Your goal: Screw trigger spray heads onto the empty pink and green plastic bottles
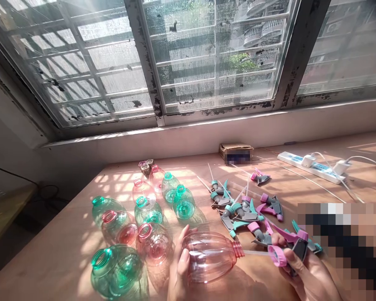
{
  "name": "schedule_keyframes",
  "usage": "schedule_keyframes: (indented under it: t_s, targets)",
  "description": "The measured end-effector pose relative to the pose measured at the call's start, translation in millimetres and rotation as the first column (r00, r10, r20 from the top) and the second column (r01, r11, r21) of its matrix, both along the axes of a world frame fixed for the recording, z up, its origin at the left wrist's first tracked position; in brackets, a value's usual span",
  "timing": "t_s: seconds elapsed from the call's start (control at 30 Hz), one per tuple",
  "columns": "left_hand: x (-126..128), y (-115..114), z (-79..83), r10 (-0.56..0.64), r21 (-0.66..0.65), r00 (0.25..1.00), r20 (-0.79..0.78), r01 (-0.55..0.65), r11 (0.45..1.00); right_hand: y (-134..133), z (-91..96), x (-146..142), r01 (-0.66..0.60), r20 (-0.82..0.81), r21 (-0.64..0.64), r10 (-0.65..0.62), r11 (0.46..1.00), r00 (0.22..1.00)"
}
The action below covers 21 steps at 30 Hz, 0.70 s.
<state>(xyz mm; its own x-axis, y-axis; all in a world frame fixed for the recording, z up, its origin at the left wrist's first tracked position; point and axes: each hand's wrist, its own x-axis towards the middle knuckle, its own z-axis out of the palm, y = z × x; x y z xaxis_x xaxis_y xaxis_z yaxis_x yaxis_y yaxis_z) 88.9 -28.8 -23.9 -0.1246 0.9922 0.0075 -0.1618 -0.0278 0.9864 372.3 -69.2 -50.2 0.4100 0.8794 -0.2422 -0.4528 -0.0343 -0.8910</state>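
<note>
My left hand (181, 263) is wrapped round the base end of a clear pink bottle (209, 257), which lies tilted on its side with its threaded neck facing right. In my right hand (310, 267) is a pink and grey spray trigger head (278, 256). Its thin dip tube (257, 252) reaches left to the bottle's mouth; the tip seems to be just inside the neck. The pink collar stands apart from the neck. Beyond my right hand lies a pile of spray heads (242, 211) in teal, pink and grey.
Several open green bottles (117, 269) and pink bottles (155, 244) stand on the wooden table (61, 251) at left. Behind are a small cardboard box (236, 154), a white power strip (313, 167) with plugs and cords, and a barred window (216, 62).
</note>
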Motion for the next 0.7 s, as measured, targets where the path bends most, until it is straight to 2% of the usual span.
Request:
schedule_keyframes:
  t_s: [0.07, 0.13, 0.23, 0.3, 0.47, 0.57, 0.7]
  targets:
    - [0.8, -2.4, 3.1, -0.019, 0.005, 0.998, -0.055, 0.019, 1.0, 1.0, 0.4, -18.4, -0.082, 0.05, 0.03, 0.08, 0.996, 0.995]
    - [1.2, -4.4, 7.5, -0.026, -0.01, 0.995, -0.092, 0.025, 1.0, 2.9, 3.7, -37.2, -0.102, 0.093, 0.026, 0.099, 0.994, 0.991]
    - [-0.1, -5.4, 11.3, -0.014, -0.062, 0.997, -0.07, 0.01, 0.998, 4.1, 10.5, -53.9, -0.142, 0.101, 0.02, 0.139, 0.99, 0.985]
    - [-0.7, -5.8, 9.0, -0.033, -0.059, 0.998, -0.053, 0.03, 0.998, 2.9, 13.5, -55.4, -0.16, 0.109, 0.037, 0.155, 0.987, 0.982]
    - [2.8, -8.5, -12.7, -0.194, 0.099, 0.975, -0.112, 0.205, 0.974, -2.4, 12.6, -46.0, -0.117, 0.112, -0.018, 0.119, 0.993, 0.987]
    - [4.7, -9.0, -23.7, -0.254, 0.111, 0.95, -0.18, 0.276, 0.955, -2.1, 8.7, -43.1, -0.13, 0.136, 0.001, 0.129, 0.991, 0.982]
    - [2.8, -6.9, -25.1, -0.34, 0.103, 0.914, -0.223, 0.369, 0.924, 2.1, 1.9, -40.0, -0.202, 0.249, -0.029, 0.202, 0.979, 0.947]
